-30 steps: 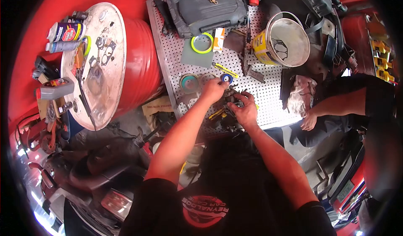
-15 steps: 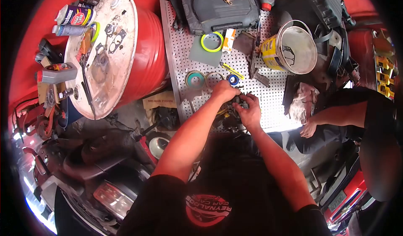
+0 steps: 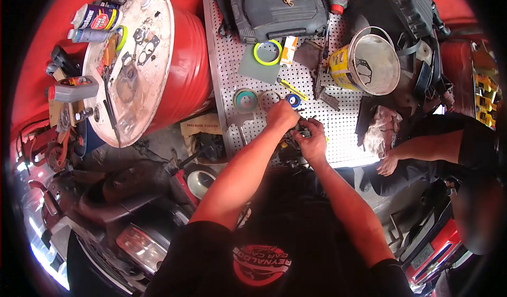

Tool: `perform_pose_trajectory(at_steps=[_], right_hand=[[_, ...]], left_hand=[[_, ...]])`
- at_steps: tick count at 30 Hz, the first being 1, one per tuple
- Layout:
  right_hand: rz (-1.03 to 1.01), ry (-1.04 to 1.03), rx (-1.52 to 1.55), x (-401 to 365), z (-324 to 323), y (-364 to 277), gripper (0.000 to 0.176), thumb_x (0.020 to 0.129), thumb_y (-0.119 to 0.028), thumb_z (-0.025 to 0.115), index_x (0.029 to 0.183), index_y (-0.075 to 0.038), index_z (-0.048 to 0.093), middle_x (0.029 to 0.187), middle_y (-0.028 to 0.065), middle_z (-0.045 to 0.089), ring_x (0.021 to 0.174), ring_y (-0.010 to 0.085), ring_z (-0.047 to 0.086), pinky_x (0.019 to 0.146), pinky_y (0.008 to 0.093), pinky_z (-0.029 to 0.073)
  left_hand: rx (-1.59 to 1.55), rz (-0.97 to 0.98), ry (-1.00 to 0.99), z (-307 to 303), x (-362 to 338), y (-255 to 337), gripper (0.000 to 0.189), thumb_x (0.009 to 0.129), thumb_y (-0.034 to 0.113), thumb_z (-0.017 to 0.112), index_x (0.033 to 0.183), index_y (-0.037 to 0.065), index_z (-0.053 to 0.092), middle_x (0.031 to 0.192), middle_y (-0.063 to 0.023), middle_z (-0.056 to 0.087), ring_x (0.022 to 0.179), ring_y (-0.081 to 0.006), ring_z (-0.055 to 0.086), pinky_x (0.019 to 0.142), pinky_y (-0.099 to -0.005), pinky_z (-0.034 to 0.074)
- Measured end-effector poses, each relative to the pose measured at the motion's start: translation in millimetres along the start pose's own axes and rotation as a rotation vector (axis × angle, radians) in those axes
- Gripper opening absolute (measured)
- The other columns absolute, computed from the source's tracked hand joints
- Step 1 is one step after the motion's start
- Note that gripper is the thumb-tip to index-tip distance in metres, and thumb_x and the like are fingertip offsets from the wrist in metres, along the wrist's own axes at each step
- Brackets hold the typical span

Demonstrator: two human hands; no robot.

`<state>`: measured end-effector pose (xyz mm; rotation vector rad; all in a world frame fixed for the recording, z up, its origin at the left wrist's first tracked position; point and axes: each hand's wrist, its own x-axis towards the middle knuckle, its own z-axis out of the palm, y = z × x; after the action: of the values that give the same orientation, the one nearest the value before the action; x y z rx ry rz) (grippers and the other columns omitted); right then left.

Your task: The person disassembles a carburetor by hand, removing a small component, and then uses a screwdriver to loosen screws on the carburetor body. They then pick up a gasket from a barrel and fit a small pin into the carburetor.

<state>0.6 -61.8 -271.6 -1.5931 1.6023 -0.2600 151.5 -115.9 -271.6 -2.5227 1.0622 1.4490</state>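
At the near edge of the perforated metal bench, both my hands work around a dark metal mechanical part; its exact kind is hard to make out. My left hand is closed over the top of it, the fingertips mostly hidden. Thumb and fingers of my right hand grip the part from the right side. Just beyond my left hand lie a blue tape roll, a pale tape roll and a green-centred tape roll. Close by rests a yellow cutter knife.
A yellow-green tape roll, a black hard case and a bucket stand farther back. At right, another person's hand hangs near a crumpled rag. Gaskets and bottles sit on the red drum.
My left hand has turned slightly and its knuckles have rolled over the part. My right hand has shifted only a little, still gripping. The camera view has moved slightly.
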Motion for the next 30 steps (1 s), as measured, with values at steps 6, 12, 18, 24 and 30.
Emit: perform_pose_trajectory(at_steps=[6, 12, 18, 24, 30], right_hand=[[-0.005, 0.0, -0.028, -1, -2, -6, 0.046, 0.075, -0.034, 0.083, 0.113, -0.011, 0.073, 0.132, 0.0153, 0.057, 0.118, 0.0351, 0.059, 0.098, 0.0435, 0.049], [-0.04, 0.011, 0.004, -2, -2, -4, 0.045, 0.076, -0.033, 0.083, 0.112, -0.009, 0.072, 0.129, 0.0179, 0.057, 0.118, 0.0359, 0.058, 0.099, 0.043, 0.048], [-0.044, 0.02, -0.008, -2, -2, -7, 0.046, 0.076, -0.033, 0.083, 0.111, -0.005, 0.071, 0.127, 0.021, 0.058, 0.119, 0.0367, 0.057, 0.102, 0.042, 0.046], [-0.052, 0.022, -0.008, -1, 1, -1, 0.046, 0.077, -0.037, 0.082, 0.112, -0.01, 0.072, 0.13, 0.0178, 0.057, 0.117, 0.0363, 0.059, 0.098, 0.0435, 0.048], [-0.055, 0.014, -0.022, 0, 0, -4, 0.044, 0.079, -0.036, 0.081, 0.113, -0.009, 0.072, 0.129, 0.0186, 0.057, 0.118, 0.0367, 0.058, 0.099, 0.0439, 0.048]], left_hand=[[0.0, -0.01, 0.009, -6, -6, 2, 0.035, 0.078, 0.02, 0.071, 0.107, 0.001, 0.072, 0.115, -0.0209, 0.07, 0.108, -0.0327, 0.068, 0.09, -0.0412, 0.056], [-0.043, 0.097, -0.021, -2, 11, -15, 0.052, 0.07, 0.032, 0.085, 0.105, -0.004, 0.071, 0.106, -0.0237, 0.071, 0.096, -0.0345, 0.071, 0.082, -0.0422, 0.057], [-0.151, 0.096, -0.124, 4, 24, -25, 0.05, 0.07, 0.034, 0.085, 0.096, -0.007, 0.071, 0.092, -0.0208, 0.073, 0.075, -0.0293, 0.072, 0.06, -0.0399, 0.058], [0.042, 0.107, -0.03, -2, 11, -11, 0.046, 0.071, 0.033, 0.084, 0.098, -0.003, 0.074, 0.098, -0.0214, 0.073, 0.092, -0.0339, 0.072, 0.079, -0.0413, 0.058], [-0.017, 0.091, -0.076, 0, 16, -15, 0.046, 0.072, 0.032, 0.082, 0.104, 0.0, 0.073, 0.106, -0.0205, 0.072, 0.099, -0.0321, 0.07, 0.086, -0.0405, 0.056]])
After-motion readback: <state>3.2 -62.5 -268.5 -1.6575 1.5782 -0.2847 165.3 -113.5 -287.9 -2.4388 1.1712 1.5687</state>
